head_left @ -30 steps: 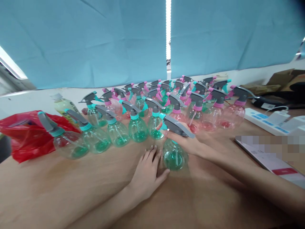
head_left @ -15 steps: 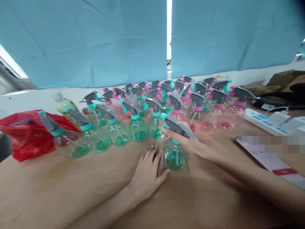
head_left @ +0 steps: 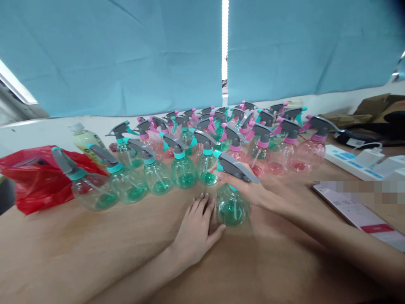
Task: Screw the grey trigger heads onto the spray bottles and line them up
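Note:
A clear green spray bottle [head_left: 232, 209] with a grey trigger head and a teal collar stands upright on the wooden table [head_left: 126, 249]. My right hand [head_left: 243, 183] is wrapped round its neck just below the head; the trigger partly hides the fingers. Flat on the tabletop, close to the left of this bottle, lies my left hand [head_left: 198, 230], fingers stretched out and holding nothing. Behind my hands runs a front row of green bottles, among them a green spray bottle [head_left: 184, 173] with a teal collar. Pink spray bottles [head_left: 281, 156] stand behind and to the right.
More spray bottles crowd the back by the wall. On the left are a red plastic bag [head_left: 38, 181] and a pale yellow-green bottle [head_left: 85, 141]. On the right lie a white power strip [head_left: 351, 160], a phone [head_left: 354, 211] and a dark cable coil [head_left: 363, 137].
Hardly anything differs. My right hand's fingers have shifted very slightly at the bottle's neck; the bottle and my left hand stay in place.

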Action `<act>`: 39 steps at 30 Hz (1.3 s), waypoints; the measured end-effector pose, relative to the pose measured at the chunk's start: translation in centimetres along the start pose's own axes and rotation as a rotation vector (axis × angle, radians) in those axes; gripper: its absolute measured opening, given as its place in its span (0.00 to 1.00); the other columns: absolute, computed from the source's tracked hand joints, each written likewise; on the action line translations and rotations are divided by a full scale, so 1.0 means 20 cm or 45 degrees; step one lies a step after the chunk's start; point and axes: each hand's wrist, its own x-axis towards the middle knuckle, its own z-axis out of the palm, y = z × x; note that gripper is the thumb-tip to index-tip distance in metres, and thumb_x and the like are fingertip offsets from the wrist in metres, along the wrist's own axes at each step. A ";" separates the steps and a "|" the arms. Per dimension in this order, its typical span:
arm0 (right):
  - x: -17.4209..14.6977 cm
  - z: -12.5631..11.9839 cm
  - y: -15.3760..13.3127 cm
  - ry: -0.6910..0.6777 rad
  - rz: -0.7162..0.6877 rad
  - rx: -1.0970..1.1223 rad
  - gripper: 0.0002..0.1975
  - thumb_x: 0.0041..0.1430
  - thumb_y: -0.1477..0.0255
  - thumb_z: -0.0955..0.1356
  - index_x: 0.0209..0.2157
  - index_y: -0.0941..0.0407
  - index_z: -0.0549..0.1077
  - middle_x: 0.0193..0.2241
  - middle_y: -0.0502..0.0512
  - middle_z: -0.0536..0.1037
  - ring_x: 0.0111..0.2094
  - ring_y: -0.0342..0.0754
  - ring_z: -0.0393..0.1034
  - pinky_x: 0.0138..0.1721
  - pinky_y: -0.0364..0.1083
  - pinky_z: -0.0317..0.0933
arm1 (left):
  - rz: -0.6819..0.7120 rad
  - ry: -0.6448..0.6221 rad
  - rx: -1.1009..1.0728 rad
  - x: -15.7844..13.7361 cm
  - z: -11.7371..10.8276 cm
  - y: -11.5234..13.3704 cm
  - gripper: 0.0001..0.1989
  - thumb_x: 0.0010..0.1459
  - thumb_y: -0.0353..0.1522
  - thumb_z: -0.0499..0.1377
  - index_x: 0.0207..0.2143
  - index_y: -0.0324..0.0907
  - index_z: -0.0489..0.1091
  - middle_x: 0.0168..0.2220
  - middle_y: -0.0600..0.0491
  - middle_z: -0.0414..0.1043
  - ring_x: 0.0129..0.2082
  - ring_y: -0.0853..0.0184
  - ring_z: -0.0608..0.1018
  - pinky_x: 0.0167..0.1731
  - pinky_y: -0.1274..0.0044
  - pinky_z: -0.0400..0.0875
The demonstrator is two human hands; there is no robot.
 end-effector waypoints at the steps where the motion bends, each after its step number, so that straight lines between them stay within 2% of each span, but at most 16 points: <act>1: 0.00 0.00 0.02 0.000 -0.010 0.015 0.04 0.57 0.67 0.68 0.32 0.51 0.70 0.27 0.49 0.73 0.30 0.46 0.67 0.33 0.47 0.64 | 0.000 0.002 -0.007 0.00 0.00 0.00 0.27 0.63 0.43 0.55 0.57 0.33 0.62 0.61 0.35 0.60 0.61 0.47 0.62 0.57 0.55 0.59; 3: -0.01 0.01 0.05 0.015 -0.018 0.022 0.05 0.56 0.68 0.68 0.36 0.51 0.72 0.31 0.49 0.75 0.33 0.46 0.69 0.36 0.47 0.64 | 0.002 0.008 -0.013 0.00 0.00 0.00 0.27 0.63 0.43 0.55 0.57 0.33 0.62 0.60 0.35 0.60 0.61 0.47 0.63 0.57 0.54 0.59; 6: -0.01 0.01 0.08 0.012 0.005 0.031 0.05 0.57 0.69 0.68 0.37 0.52 0.73 0.31 0.49 0.76 0.35 0.46 0.70 0.38 0.47 0.64 | 0.003 0.005 0.002 0.00 -0.01 0.00 0.27 0.63 0.43 0.54 0.57 0.33 0.61 0.60 0.35 0.61 0.61 0.47 0.63 0.56 0.54 0.60; 13: 0.00 0.00 0.07 -0.092 0.030 0.179 0.11 0.55 0.70 0.69 0.42 0.51 0.74 0.35 0.50 0.77 0.42 0.48 0.71 0.45 0.50 0.64 | -0.001 -0.019 0.023 0.00 0.00 0.00 0.28 0.63 0.43 0.55 0.58 0.30 0.61 0.61 0.34 0.59 0.61 0.47 0.62 0.57 0.55 0.59; 21: -0.01 0.00 0.09 -0.025 -0.002 0.153 0.15 0.54 0.70 0.70 0.46 0.50 0.74 0.41 0.51 0.78 0.41 0.47 0.72 0.43 0.49 0.67 | 0.002 0.008 0.011 -0.01 0.01 0.00 0.28 0.63 0.43 0.54 0.58 0.33 0.61 0.61 0.35 0.59 0.61 0.48 0.62 0.57 0.55 0.59; 27: -0.01 0.00 0.11 -0.030 -0.038 0.165 0.18 0.55 0.68 0.70 0.49 0.49 0.73 0.43 0.53 0.78 0.44 0.49 0.73 0.46 0.50 0.67 | -0.008 -0.014 0.002 0.00 0.01 0.00 0.27 0.63 0.43 0.55 0.57 0.32 0.62 0.61 0.35 0.59 0.61 0.47 0.62 0.57 0.55 0.59; 32: -0.01 0.01 0.11 -0.040 -0.033 0.198 0.18 0.55 0.70 0.70 0.49 0.49 0.72 0.44 0.52 0.78 0.45 0.49 0.73 0.47 0.52 0.66 | 0.007 0.029 -0.022 0.00 0.01 -0.01 0.27 0.63 0.44 0.54 0.57 0.34 0.62 0.60 0.36 0.60 0.61 0.47 0.62 0.56 0.54 0.59; 39: -0.01 0.01 0.10 -0.042 -0.043 0.187 0.10 0.56 0.71 0.69 0.41 0.50 0.75 0.39 0.51 0.79 0.46 0.49 0.72 0.47 0.50 0.65 | 0.006 -0.013 0.012 0.00 0.00 0.00 0.27 0.63 0.43 0.54 0.57 0.32 0.62 0.61 0.35 0.60 0.61 0.46 0.62 0.56 0.54 0.60</act>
